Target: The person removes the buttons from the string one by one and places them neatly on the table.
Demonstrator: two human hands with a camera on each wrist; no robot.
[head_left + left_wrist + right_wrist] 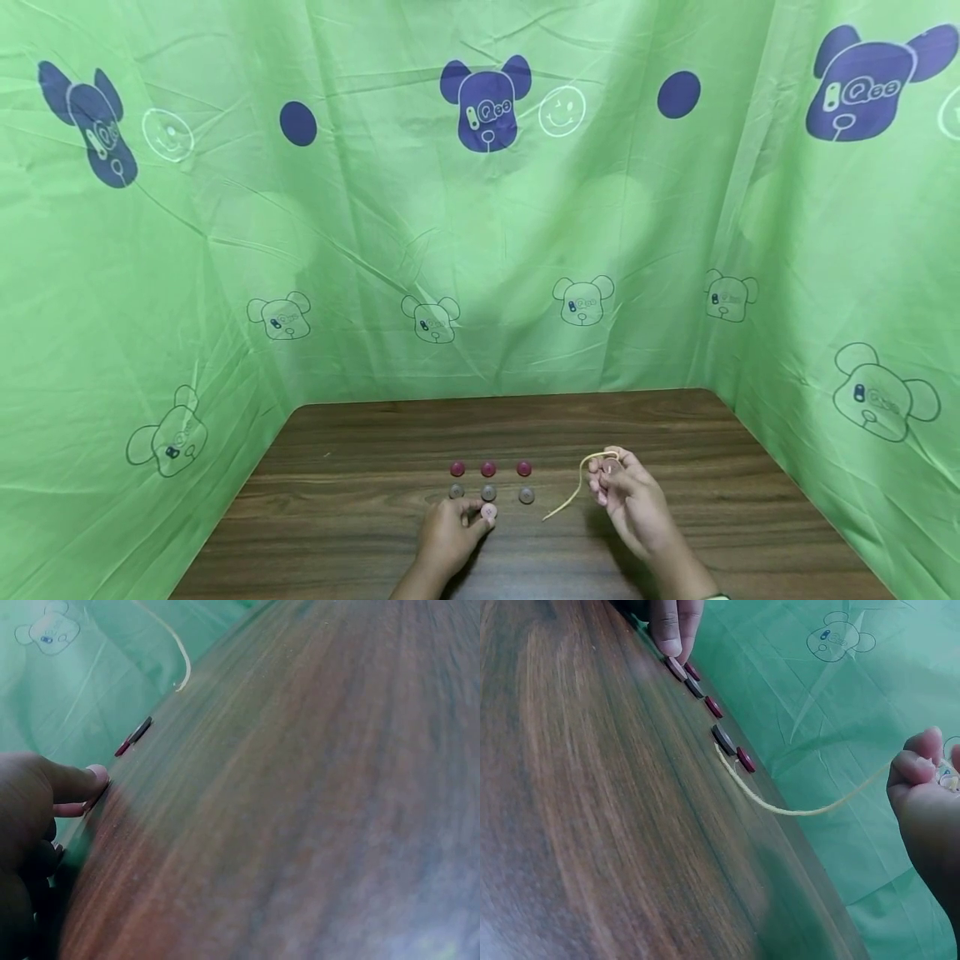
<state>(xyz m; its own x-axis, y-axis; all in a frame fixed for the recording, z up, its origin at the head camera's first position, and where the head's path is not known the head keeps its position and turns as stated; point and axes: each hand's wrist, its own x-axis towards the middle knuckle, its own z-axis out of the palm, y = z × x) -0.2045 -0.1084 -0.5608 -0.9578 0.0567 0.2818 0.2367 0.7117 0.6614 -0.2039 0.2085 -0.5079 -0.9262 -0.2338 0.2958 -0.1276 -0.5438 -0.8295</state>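
Three dark red buttons (488, 468) lie in a row on the wooden table (375, 433), with three grey buttons (489, 492) in a row just in front of them. My left hand (450, 533) pinches a pale pink button (488, 512) against the tabletop, fingertips (96, 774) on its edge. My right hand (626, 487) is raised a little above the table to the right of the buttons and pinches one end of a cream string (572, 492). The string (795, 808) hangs down to the table, its free end close to the right grey button (723, 739).
Green cloth printed with blue bears (486, 104) walls the table at the back and on both sides. The brown wooden table's far edge (495, 400) meets the cloth behind the buttons.
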